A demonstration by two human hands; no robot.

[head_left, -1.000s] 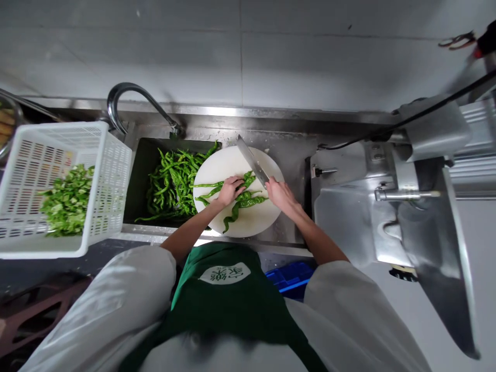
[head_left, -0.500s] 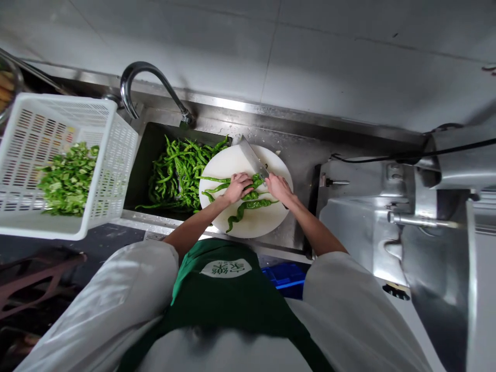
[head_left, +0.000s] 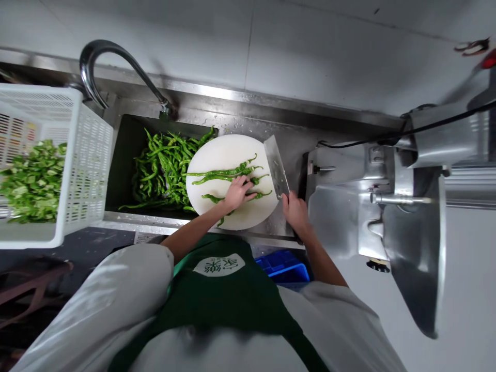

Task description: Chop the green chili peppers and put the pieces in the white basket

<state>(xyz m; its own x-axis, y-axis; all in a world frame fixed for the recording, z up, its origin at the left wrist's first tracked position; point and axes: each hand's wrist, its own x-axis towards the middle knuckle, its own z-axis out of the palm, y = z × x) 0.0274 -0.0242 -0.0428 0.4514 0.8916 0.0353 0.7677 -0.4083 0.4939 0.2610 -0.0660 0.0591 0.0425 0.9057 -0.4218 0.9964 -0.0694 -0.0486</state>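
Note:
Several long green peppers [head_left: 220, 173] lie across a round white cutting board [head_left: 225, 150]. My left hand [head_left: 237, 192] rests on the peppers with its fingers apart, pressing on them near the board's middle. My right hand [head_left: 295, 211] is wrapped round the handle of a cleaver [head_left: 276, 165], whose wide blade stands at the board's right edge, pointing away from me. Left of the board, a dark sink basin [head_left: 122, 170] holds a heap of green peppers [head_left: 165, 165].
A white plastic basket [head_left: 87, 170] with chopped greens [head_left: 34, 181] stands at the left. A curved faucet [head_left: 132, 61] arches behind the basin. On the right is a metal machine [head_left: 337, 217] with a black cable [head_left: 372, 139]. A blue crate [head_left: 284, 266] sits below the counter.
The cleaver in my right hand has moved right, from over the peppers to the board's edge. My left hand has spread over the peppers, which now lie more side by side. The view has shifted.

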